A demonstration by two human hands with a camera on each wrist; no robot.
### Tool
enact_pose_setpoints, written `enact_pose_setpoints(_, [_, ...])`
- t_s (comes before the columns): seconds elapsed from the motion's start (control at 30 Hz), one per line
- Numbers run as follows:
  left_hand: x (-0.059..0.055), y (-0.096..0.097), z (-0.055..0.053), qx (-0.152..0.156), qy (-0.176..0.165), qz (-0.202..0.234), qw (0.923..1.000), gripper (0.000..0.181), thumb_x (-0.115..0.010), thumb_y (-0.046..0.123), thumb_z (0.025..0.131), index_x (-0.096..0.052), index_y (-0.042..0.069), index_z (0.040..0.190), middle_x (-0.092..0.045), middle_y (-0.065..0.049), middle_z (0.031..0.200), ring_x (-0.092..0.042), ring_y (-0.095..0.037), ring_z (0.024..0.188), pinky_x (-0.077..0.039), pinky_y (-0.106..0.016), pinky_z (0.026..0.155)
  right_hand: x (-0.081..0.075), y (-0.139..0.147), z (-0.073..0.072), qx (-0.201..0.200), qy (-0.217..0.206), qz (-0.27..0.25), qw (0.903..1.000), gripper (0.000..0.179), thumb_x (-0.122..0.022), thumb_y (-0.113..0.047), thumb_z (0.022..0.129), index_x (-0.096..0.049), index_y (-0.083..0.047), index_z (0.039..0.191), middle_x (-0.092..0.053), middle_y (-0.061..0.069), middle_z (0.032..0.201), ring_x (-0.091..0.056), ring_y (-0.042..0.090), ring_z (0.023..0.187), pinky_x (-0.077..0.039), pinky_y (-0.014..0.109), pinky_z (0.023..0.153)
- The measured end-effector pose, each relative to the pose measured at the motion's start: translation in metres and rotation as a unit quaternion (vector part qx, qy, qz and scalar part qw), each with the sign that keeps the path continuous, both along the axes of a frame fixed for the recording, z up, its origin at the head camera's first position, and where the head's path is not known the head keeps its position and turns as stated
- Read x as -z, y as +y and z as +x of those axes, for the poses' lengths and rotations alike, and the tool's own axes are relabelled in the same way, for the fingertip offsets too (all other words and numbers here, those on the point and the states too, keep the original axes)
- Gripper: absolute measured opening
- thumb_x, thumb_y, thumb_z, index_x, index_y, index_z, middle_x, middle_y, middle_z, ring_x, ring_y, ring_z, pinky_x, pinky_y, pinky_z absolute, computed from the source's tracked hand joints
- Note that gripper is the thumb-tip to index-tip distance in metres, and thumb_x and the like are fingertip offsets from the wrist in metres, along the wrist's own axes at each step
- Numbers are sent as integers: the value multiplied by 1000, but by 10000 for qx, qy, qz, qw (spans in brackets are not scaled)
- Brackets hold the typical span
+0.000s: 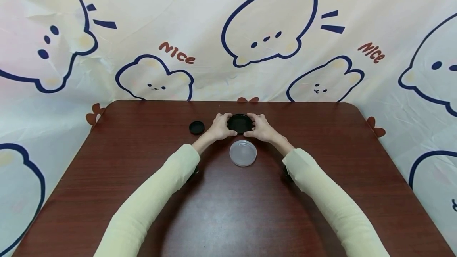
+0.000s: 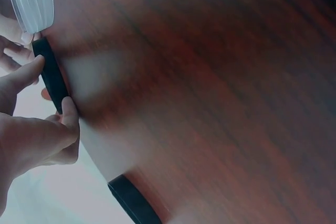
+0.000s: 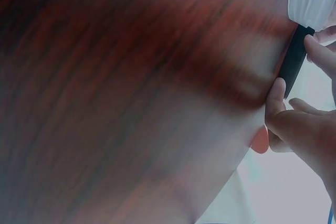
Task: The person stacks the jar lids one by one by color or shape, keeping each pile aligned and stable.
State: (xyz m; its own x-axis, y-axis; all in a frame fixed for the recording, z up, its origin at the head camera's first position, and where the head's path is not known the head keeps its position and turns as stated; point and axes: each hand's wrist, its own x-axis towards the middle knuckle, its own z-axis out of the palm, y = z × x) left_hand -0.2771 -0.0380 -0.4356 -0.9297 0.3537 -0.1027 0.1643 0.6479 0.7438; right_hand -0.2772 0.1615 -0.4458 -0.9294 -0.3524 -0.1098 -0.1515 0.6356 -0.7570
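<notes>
A shallow black round dish (image 1: 240, 124), like a lid, lies flat near the far edge of the table. My left hand (image 1: 222, 127) grips its left rim between thumb and fingers, while the right hand (image 1: 262, 128) holds the opposite side in the same way. Both wrist views show the dish edge-on, with the fingertips (image 2: 68, 107) of the left hand against its thin side wall. Just nearer than the dish stands a clear plastic container (image 1: 243, 154) with a round top; the wrist views show its ribbed side.
To the left of the hands sits a smaller black round dish (image 1: 196, 127). The brown wooden table (image 1: 228, 217) ends just beyond the hands. Behind it hangs a white cloth (image 1: 207, 19) printed with cartoon figures, which also runs along both sides.
</notes>
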Motion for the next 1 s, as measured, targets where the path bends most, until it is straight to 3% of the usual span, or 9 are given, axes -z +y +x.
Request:
enact_pose_setpoints(0.47, [-5,-18,6,-32,-117,449,9989,69,-73,8,86,-37,-1,144,-41,-23,131,-48,-33,114,-44,-41,92,-7,4,5,-147,90,-197,9997,75,-70,-1,86,-29,0,149,-30,27,132,-46,34,113,-47,41,91])
enact_pose_setpoints(0.77, [-4,-33,11,0,-344,857,9957,70,-71,4,87,-35,0,147,-44,-24,134,-50,-34,117,-43,-43,96,-12,6,10,-316,499,-94,9982,59,-58,10,89,-36,3,143,-34,28,127,-46,37,112,-47,44,89])
enact_pose_setpoints(1.0, [-9,-44,13,-5,-383,934,9949,68,-66,-2,88,-34,2,148,-43,-25,133,-49,-35,116,-45,-42,92,-15,-4,11,-215,554,-460,9972,48,-51,3,97,-39,-1,143,-37,25,127,-48,36,113,-42,46,94])
